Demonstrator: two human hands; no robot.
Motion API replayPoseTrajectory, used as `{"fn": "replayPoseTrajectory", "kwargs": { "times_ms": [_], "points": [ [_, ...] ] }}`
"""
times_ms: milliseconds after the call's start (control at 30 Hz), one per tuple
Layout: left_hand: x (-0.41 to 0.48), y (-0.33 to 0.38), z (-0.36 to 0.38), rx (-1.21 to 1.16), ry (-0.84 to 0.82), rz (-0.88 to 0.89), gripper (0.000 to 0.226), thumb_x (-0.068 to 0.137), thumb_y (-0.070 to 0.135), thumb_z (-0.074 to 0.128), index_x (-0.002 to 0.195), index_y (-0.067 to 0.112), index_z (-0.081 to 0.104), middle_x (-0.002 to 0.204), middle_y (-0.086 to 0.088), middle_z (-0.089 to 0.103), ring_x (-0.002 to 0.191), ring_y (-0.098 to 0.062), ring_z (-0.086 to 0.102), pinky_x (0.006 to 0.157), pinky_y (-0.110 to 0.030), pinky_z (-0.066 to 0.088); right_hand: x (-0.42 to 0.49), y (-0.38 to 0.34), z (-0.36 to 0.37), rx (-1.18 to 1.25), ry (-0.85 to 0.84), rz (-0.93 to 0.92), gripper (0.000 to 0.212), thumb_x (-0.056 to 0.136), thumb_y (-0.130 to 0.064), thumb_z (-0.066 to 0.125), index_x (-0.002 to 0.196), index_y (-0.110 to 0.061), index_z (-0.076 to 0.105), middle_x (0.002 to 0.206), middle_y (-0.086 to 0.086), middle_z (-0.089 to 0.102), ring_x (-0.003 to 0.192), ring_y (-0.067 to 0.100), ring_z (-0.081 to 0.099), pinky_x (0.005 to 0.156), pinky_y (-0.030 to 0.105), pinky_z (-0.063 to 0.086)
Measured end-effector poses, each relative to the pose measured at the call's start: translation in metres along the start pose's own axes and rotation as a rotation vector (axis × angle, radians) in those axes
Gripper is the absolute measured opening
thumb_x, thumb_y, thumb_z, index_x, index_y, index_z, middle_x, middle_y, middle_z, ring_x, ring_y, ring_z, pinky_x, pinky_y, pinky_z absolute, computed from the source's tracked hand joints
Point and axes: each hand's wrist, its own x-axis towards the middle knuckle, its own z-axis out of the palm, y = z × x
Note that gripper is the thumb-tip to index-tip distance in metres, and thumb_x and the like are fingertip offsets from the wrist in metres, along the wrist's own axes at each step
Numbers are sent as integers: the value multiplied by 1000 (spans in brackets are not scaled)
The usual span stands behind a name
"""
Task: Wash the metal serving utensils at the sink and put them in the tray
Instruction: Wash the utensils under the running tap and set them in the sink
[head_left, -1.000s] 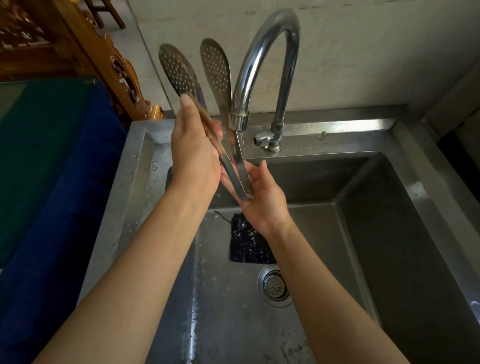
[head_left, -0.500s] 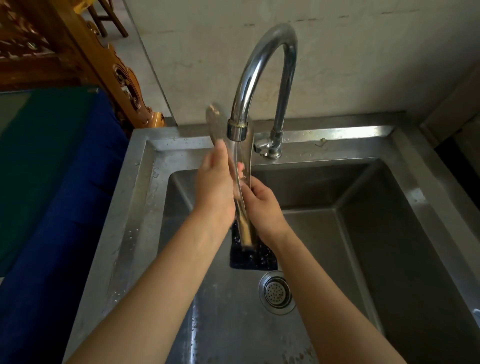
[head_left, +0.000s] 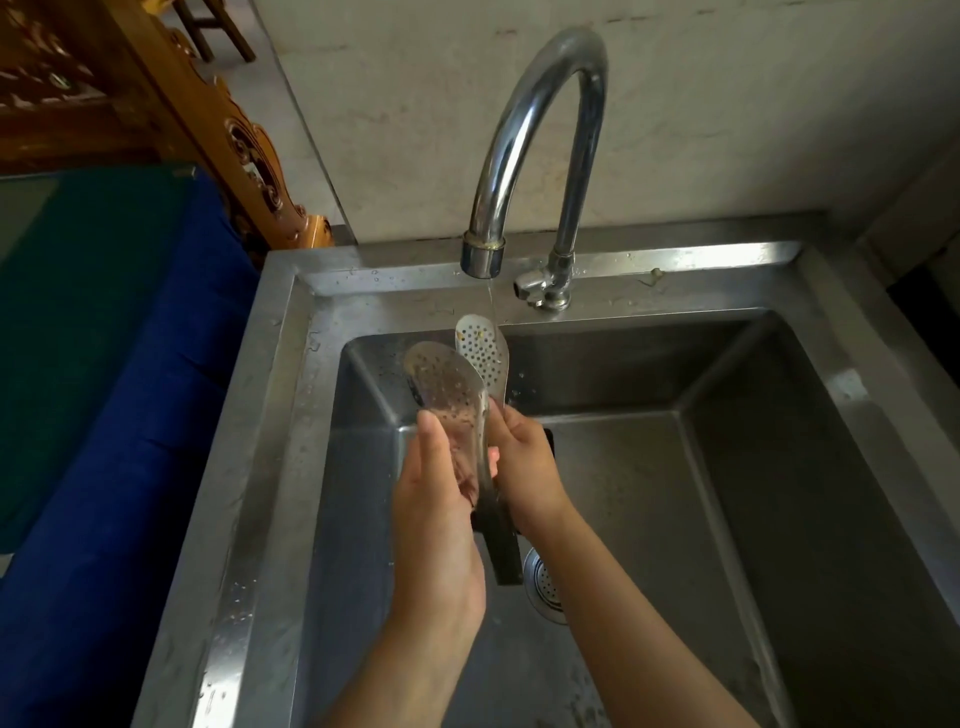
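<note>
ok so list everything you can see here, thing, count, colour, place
faucet: one, chrome, back rim of the sink, thin stream running
sink: one, steel, centre, wet
perforated utensils: two heads showing, silver, over the basin below the spout
scrub pad: one, black, basin floor, partly hidden by the hands
drain strainer: one, steel, basin floor
cloth: one, blue, left of the sink
green surface: one, far left
carved wood furniture: one, brown, upper left
left hand: one, fingers straight against the nearer head
right hand: one, grips the utensils from the right
</note>
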Motion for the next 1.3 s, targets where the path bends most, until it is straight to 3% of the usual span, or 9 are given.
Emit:
{"fn": "replayPoseTrajectory", "kwargs": {
  "times_ms": [267,467,567,633,733,933,1100,1200,1300],
  "points": [
    [17,-11,-6,2,16,-160,47,95,45,33,90,14,69,93,-5,74,86,-11,70,74,-25,49,-8,10,-4,-80,118,-29,40,99,-28,39,93,1,66,88,37,64,81,52,60,70,45,52],
    [35,-20,-12,146,-25,-143,31,94,32,48,80,12,66,74,-3,71,67,-11,68,62,-24,52,-13,17,-11,-97,97,-26,36,98,-28,42,79,-21,72,71,5,72,70,20,70,66,28,57],
    [57,-20,-12,292,-49,-49,3,88,15,58,90,14,60,84,-3,67,77,-15,64,70,-29,52,-13,13,-17,-97,60,10,44,98,-31,44,59,-29,65,48,-6,57,44,6,52,46,21,44],
    [72,-20,-7,280,-165,-78,19,87,4,57,101,15,59,96,-5,69,93,-20,65,81,-33,54,-12,12,-20,-107,35,22,46,97,-33,44,55,-30,61,44,-9,50,41,5,43,43,20,37],
    [84,-18,9,149,-367,-187,19,87,-1,54,93,14,64,85,-8,73,80,-25,70,73,-36,59,-13,14,-22,-126,-3,32,43,97,-37,44,59,-28,61,49,-7,51,46,9,44,47,24,37],
    [92,-20,33,79,-241,-317,37,93,16,38,70,5,65,61,-17,63,45,-25,56,45,-27,49,-14,8,-37,-58,-90,135,44,93,-37,45,54,-20,57,44,-2,50,37,10,43,39,19,37],
    [97,-35,36,563,-103,60,21,98,19,38,100,12,58,98,-11,65,93,-26,61,82,-36,50,-27,9,-46,11,-90,165,69,88,-65,34,79,-5,67,65,14,65,60,24,64,64,35,58],
    [103,-33,32,440,-153,22,27,94,6,47,116,18,56,113,-7,64,105,-22,61,94,-38,49,-38,13,-45,-26,-59,135,67,85,-65,38,89,-1,57,64,11,62,46,22,59,45,29,51],
    [98,-34,30,229,-239,-90,35,88,-3,53,111,23,56,107,-2,70,105,-23,65,90,-39,52,-41,16,-40,-106,29,38,47,94,-47,40,89,-1,48,65,9,57,36,16,45,34,23,38]
  ]
}}
